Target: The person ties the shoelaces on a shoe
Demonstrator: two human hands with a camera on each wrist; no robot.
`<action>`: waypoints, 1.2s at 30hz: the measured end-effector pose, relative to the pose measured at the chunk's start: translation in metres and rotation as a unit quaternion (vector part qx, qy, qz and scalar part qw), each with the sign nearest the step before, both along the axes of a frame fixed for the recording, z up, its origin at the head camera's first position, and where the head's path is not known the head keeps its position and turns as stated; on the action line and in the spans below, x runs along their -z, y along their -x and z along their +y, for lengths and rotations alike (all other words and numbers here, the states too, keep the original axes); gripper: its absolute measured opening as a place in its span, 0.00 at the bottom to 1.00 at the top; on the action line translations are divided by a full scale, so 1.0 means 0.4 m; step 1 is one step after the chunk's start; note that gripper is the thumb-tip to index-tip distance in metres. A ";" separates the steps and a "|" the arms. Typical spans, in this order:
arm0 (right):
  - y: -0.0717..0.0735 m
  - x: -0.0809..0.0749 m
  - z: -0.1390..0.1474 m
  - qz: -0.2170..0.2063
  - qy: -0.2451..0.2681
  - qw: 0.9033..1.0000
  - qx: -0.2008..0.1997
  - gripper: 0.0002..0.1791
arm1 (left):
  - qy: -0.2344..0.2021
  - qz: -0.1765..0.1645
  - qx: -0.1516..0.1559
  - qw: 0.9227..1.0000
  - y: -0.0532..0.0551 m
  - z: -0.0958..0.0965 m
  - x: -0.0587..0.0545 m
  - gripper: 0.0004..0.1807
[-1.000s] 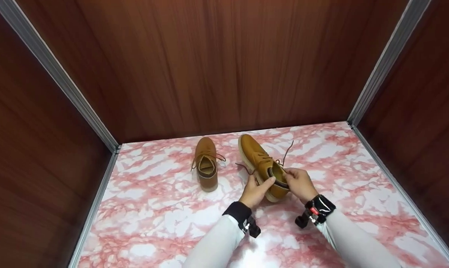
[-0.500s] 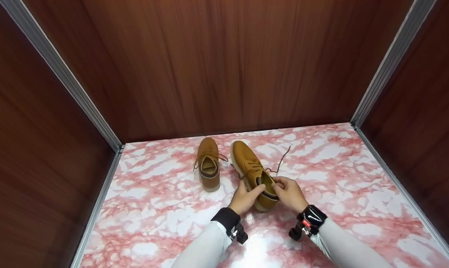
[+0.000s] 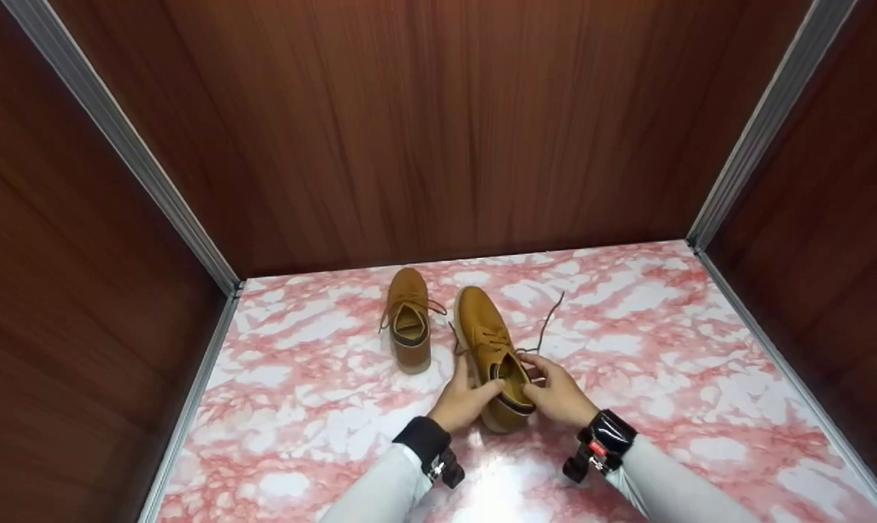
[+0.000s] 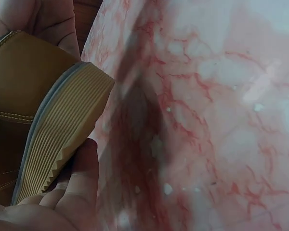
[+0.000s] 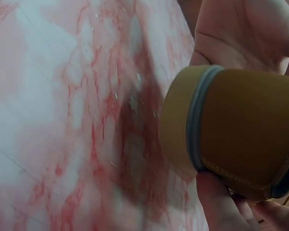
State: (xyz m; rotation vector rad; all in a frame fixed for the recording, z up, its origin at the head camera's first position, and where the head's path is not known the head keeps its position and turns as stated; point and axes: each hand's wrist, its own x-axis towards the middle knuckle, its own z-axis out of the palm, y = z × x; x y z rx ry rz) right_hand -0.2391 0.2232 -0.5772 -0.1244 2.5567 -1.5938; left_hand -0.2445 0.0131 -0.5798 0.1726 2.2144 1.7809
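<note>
Both hands hold one tan lace-up shoe (image 3: pixel 482 319) over the marbled surface, toe pointing away and slightly left. The left hand (image 3: pixel 461 401) grips its left side, thumb at the collar, fingers under the ridged sole (image 4: pixel 62 130). On the right side, the right hand (image 3: pixel 560 392) holds the collar with its thumb at the opening. In the right wrist view the heel (image 5: pixel 245 130) sits between the two hands. One loose lace (image 3: pixel 552 319) sticks out to the right, another hangs at the left. A matching shoe (image 3: pixel 409 356) with a tied lace stands to the left.
The pink and white marbled surface (image 3: pixel 300 436) is bounded by a dark wood back panel (image 3: pixel 438 145) and two side panels. Grey metal rails (image 3: pixel 787 370) run along its edges. A shadow of the held shoe falls on the surface.
The held shoe and both hands have moved toward the person and to the left. The shoe now points more nearly straight away. The other shoe has stayed in place.
</note>
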 end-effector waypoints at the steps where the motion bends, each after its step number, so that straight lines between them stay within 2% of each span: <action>1: -0.002 0.001 -0.001 -0.004 0.002 1.000 -0.007 0.35 | -0.005 -0.003 0.002 1.000 -0.002 -0.004 0.003 0.53; 5: -0.009 0.005 -0.007 -0.021 0.005 0.999 -0.026 0.38 | -0.007 -0.010 0.009 1.000 -0.010 -0.022 0.008 0.60; 8: -0.016 0.008 -0.012 -0.027 0.005 0.999 -0.035 0.41 | 0.014 -0.009 0.013 1.000 -0.013 -0.033 0.010 0.63; 16: -0.039 0.026 -0.030 -0.027 0.014 0.998 -0.048 0.54 | 0.020 -0.014 0.027 0.999 -0.014 -0.053 0.021 0.65; 24: -0.055 0.034 -0.044 -0.018 0.042 0.998 -0.042 0.61 | 0.070 0.000 0.030 0.997 -0.013 -0.072 0.025 0.66; 32: -0.063 0.033 -0.059 -0.022 0.022 0.999 -0.022 0.61 | 0.057 0.029 0.032 0.997 -0.006 -0.085 0.031 0.65; 36: -0.064 0.031 -0.067 -0.019 0.001 1.000 -0.016 0.61 | 0.041 0.015 0.036 0.998 -0.005 -0.093 0.037 0.63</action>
